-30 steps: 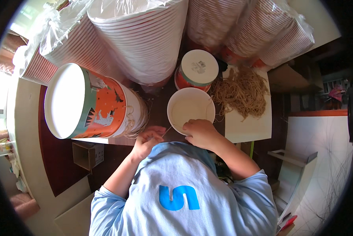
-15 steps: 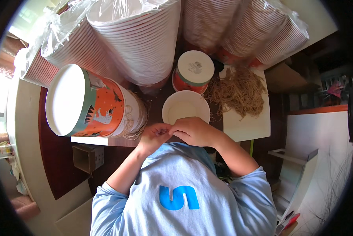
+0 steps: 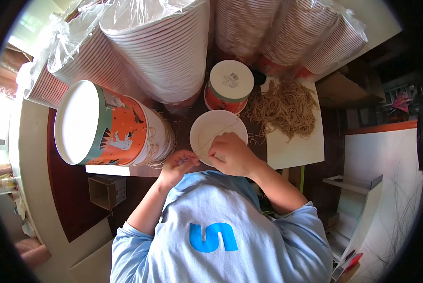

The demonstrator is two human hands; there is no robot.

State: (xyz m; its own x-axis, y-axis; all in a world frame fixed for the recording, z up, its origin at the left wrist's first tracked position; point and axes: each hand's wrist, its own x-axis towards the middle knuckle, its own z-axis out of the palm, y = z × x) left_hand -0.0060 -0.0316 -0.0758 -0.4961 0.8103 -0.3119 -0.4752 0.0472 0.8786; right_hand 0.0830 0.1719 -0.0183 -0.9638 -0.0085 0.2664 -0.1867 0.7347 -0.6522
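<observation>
A thin tan string (image 3: 226, 128) crosses the white paper tub (image 3: 196, 127) in front of me, running up past its far rim. Just outside the tub's near rim, my left hand (image 3: 177, 167) pinches the string between thumb and fingers. My right hand (image 3: 233, 154) is closed over the tub's near right side, its fingertips curled and partly hidden; what they hold, if anything, I cannot make out. A tangled heap of tan string (image 3: 287, 108) lies on a pale board to the right, with loose loops reaching toward the tub.
A large orange and green tub (image 3: 124, 129) lies on its side at left, strings draped around its end. Behind the white tub stands a lidded orange tub (image 3: 231, 81). Plastic-wrapped stacks of white tubs (image 3: 162, 52) line the back. A cardboard box (image 3: 107, 191) sits below the table's left edge.
My hands, together at the tub's near rim before, have moved apart, the left one slightly left and the right one rightward. The string now shows across the tub.
</observation>
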